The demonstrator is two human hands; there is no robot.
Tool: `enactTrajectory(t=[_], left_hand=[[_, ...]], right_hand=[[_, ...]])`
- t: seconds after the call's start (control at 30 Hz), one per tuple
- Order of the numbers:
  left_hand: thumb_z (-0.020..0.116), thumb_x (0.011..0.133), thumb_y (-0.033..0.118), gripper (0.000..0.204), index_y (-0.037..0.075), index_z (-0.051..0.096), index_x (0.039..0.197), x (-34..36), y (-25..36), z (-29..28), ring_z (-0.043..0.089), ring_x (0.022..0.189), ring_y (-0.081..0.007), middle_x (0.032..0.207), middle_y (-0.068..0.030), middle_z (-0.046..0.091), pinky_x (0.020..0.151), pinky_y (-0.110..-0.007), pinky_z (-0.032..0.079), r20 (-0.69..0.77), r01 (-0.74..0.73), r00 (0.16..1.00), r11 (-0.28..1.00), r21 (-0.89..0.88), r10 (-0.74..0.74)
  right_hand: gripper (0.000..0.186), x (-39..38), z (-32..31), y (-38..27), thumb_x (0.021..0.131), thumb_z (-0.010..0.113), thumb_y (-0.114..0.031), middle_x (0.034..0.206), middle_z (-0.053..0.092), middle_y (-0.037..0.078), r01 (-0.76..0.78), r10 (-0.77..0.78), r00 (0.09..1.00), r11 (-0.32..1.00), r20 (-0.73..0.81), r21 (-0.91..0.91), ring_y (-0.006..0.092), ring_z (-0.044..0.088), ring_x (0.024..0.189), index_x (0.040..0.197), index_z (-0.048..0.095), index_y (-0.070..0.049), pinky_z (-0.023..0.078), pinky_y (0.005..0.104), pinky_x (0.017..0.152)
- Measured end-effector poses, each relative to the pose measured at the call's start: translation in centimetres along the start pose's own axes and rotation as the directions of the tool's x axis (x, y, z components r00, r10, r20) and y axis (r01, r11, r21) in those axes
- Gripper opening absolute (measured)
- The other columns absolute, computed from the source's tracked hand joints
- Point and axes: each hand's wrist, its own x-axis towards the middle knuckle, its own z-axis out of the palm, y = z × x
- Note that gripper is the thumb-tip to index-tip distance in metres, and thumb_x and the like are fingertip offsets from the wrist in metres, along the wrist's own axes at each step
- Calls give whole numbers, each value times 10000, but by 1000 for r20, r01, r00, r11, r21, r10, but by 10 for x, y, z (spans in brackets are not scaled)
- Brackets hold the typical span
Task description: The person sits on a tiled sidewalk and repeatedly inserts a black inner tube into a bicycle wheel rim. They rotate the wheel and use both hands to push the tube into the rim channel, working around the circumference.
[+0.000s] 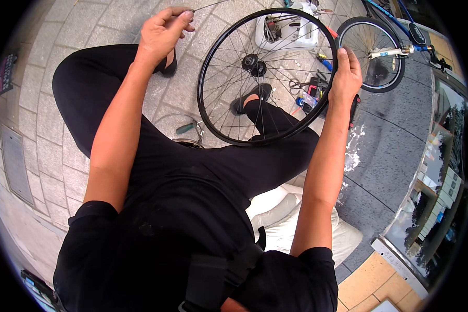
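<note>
My right hand [347,75] grips the right side of a black-rimmed bicycle wheel [201,91], thumb and fingers at the rim. The wheel tilts above my bent leg, with thin spokes running to a dark hub [250,62]. Beyond the wheel's upper left, my left hand [165,32] is closed in a pinch. Between its thumb and forefinger a thin metal spoke [211,5] points up and right, its far end cut off by the picture's upper edge. The left hand stays apart from the wheel.
Behind the wheel stands a white plastic container [261,39] holding metal parts. Hand tools, including scissors [295,86], lie on the paving to the right. A green-handled screwdriver [184,128] lies near my legs. A blue bicycle's wheel [343,32] stands at the upper right, beside a glass front [426,203].
</note>
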Motion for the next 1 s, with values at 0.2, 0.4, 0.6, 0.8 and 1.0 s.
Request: enactTrajectory(t=[0.2,0.4,0.6,0.8,1.0], left_hand=[[683,1041,183,290,-52,687,1212,12,5,-5,763,994,-239,1135,-164,749,755,-283,603,-63,18,997,948,-319,-40],[663,1047,159,327,-107,633,1235,14,6,-3,757,1058,-298,1178,-231,728,808,-322,637,10,94,995,880,-465,-101],[678,1034,183,302,-85,620,1161,2,-30,14,768,914,-234,1067,-173,743,788,-319,635,87,392,919,873,-290,-384],[693,1020,215,320,-74,621,1138,2,-36,11,751,808,-190,1043,-147,745,720,-304,625,37,448,893,877,-176,-449],[690,1013,203,315,-83,619,1127,0,-34,13,750,781,-196,1031,-152,742,682,-301,620,14,461,885,870,-178,-466]], right_hand=[[370,2,-7,8,975,737,-145,1094,716,72,-45,44,999,998,-27,-38,106,635,951,1253,682,93,502,242,851],[370,3,-14,13,990,733,-164,1091,738,98,-46,45,999,994,-16,-96,127,675,939,1252,680,92,527,243,817],[379,2,-1,3,980,746,-170,1072,737,93,-46,44,999,993,-17,-112,121,659,939,1249,690,92,518,247,825],[376,-2,11,-6,973,755,-160,1050,725,64,-29,28,1000,997,-13,-75,97,620,916,1238,695,99,490,241,822],[374,0,9,-3,975,755,-158,1052,726,68,-33,32,999,997,-10,-71,99,624,916,1235,693,103,494,239,823]])
